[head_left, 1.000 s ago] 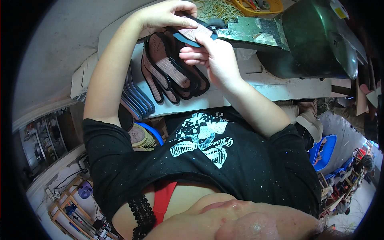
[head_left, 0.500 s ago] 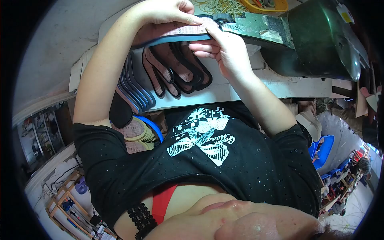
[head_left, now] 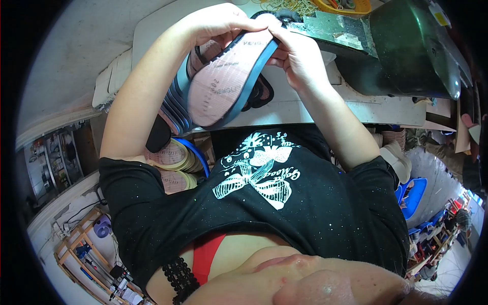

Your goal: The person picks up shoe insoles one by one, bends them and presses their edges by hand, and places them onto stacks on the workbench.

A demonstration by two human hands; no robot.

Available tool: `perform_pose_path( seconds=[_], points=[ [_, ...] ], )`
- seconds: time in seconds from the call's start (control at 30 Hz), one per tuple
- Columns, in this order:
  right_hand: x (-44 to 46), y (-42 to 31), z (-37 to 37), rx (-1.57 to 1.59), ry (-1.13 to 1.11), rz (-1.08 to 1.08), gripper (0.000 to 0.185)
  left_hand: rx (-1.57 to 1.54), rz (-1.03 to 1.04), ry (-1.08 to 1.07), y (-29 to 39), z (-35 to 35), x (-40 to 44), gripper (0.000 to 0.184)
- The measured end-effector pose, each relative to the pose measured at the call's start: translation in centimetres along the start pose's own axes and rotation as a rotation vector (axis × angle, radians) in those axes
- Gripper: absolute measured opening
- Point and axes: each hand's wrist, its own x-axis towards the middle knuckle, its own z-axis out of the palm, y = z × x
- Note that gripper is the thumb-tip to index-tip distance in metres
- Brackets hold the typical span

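A shoe insole (head_left: 216,94) with a pink printed face and a blue edge is tilted toward me above the worktable. My left hand (head_left: 223,23) grips its far narrow end from the left, thumb on the edge. My right hand (head_left: 300,56) pinches the same end from the right, its other fingers curled behind. The far tip lies next to the working end of a green machine arm (head_left: 335,30). Below and left is a row of blue-edged insoles (head_left: 175,109). Black-edged pieces (head_left: 262,94) are partly hidden behind the held insole.
The green machine body (head_left: 406,51) fills the upper right. Yellowish bands (head_left: 290,6) and a yellow basket (head_left: 351,6) stand at the back. Below the table's left side, a blue-rimmed container (head_left: 195,152) is beside stacked pink pieces (head_left: 173,157).
The insole has turned from nearly edge-on to showing its pink printed face, its wide end swinging down toward me. Both hands still grip it and have shifted slightly right.
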Motion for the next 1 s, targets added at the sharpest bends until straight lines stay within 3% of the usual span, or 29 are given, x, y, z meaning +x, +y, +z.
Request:
perform_pose_path(
  seconds=[0.1, 0.23, 0.33, 0.4, 0.43, 0.57, 0.7, 0.8, 0.87, 0.93, 0.97, 1.0],
  points=[
    [-0.4, -0.3, 0.1, 0.012, 0.077, 0.005, 0.024, -0.141, -0.022, 0.029, 1.4, 1.3, -1.1, 0.042],
    [-1.9, -1.6, -2.3, -0.118, -0.076, 0.164, 0.021, -0.258, -0.068, 0.049, 2.1, 2.2, -1.0, 0.042],
    [-4.9, -1.9, -2.1, -0.304, -0.180, 0.184, 0.022, -0.227, -0.135, -0.076, 1.6, 0.5, -0.1, 0.040],
    [-6.9, -3.1, -0.7, -0.240, -0.261, 0.361, 0.023, -0.331, -0.163, 0.000, 2.2, 0.6, 0.2, 0.038],
    [-7.0, -2.5, -0.9, -0.249, -0.230, 0.298, 0.023, -0.384, -0.176, 0.034, 2.7, 0.7, 0.2, 0.039],
    [-5.6, -0.3, -1.1, -0.301, -0.038, 0.136, 0.022, 0.062, -0.178, 0.198, 3.9, -0.3, 0.7, 0.046],
    [-3.3, 0.0, -1.2, -0.226, 0.005, 0.047, 0.021, 0.118, -0.054, 0.331, 3.3, -0.2, 1.0, 0.052],
    [-1.7, 0.4, -1.2, -0.194, 0.028, 0.049, 0.021, -0.130, -0.023, 0.375, 2.2, 0.5, 1.3, 0.049],
    [-0.9, 0.6, -0.8, -0.175, 0.045, -0.003, 0.025, -0.396, 0.086, 0.145, -0.2, 0.6, 1.4, 0.045],
    [-0.5, 0.6, -0.2, -0.091, 0.071, -0.032, 0.024, -0.309, 0.230, 0.262, -0.8, 2.3, 0.4, 0.041],
    [-0.6, 0.5, -0.1, -0.062, 0.057, -0.029, 0.024, -0.437, 0.123, 0.138, -0.4, 2.1, 0.2, 0.044],
    [-0.8, 0.4, 0.1, -0.056, 0.044, -0.023, 0.025, -0.433, 0.111, 0.143, 0.1, 2.1, 0.0, 0.043]
  ],
)
